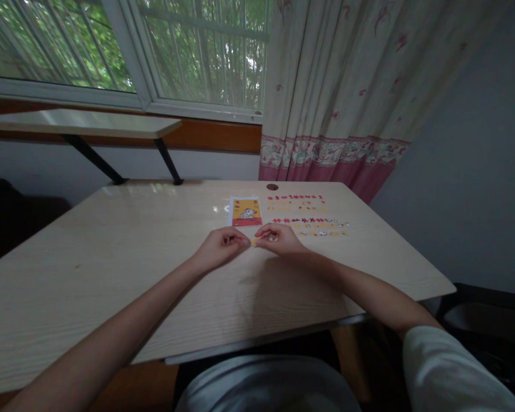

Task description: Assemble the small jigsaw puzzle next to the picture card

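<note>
A pale greyish top (266,383) — its right sleeve (450,366) short and creased, both forearms (150,306) bare.

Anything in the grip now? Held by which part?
A small yellow puzzle piece, seemingly pinched at its right side by the right hand; the left hand is at its left side, but exact contact is too small to tell.

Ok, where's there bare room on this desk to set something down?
Widest: the left side, bordered by the shelf legs, picture card and left hand. A narrower strip lies between the small pieces and the right edge of the desk. The right hand, card and pieces crowd together.
</note>
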`<state>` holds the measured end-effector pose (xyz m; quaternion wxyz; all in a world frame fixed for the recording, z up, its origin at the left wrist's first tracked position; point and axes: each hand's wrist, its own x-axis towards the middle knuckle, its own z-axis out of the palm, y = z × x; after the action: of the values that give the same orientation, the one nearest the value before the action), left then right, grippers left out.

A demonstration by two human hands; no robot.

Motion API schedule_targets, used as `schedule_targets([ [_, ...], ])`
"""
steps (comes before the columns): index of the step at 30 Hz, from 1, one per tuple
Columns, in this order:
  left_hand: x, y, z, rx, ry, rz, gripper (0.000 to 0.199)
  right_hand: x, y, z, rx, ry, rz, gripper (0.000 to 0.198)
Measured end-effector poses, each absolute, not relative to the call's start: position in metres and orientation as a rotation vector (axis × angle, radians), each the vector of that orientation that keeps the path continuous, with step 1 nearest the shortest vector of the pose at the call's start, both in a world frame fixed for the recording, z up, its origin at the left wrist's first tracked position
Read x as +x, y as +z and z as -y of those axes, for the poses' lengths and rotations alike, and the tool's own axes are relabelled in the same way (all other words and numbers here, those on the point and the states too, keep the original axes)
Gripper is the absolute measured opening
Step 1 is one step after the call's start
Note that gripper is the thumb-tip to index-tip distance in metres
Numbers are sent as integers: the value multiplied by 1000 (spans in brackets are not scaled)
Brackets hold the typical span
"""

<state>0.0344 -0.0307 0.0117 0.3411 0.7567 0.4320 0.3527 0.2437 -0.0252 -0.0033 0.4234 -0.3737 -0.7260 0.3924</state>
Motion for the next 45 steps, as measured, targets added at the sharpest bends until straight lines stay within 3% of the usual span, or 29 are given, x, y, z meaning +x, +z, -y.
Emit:
schedule_targets([
  [13,36,6,29,1881,959,-987,20,241,-6,33,-936,789,1881,29],
  [22,35,8,29,1838,923,-983,23,251,1,30,-910,367,2154,18],
  [30,34,10,28,1903,893,-1053,29,260,2,29,-904,-49,2251,22],
  [36,7,15,12,2179,889,-1339,28,267,0,23,-971,-90,2220,22],
  [45,-14,7,-2,2458,786,-1333,26,263,-10,24,-974,-15,2199,21],
])
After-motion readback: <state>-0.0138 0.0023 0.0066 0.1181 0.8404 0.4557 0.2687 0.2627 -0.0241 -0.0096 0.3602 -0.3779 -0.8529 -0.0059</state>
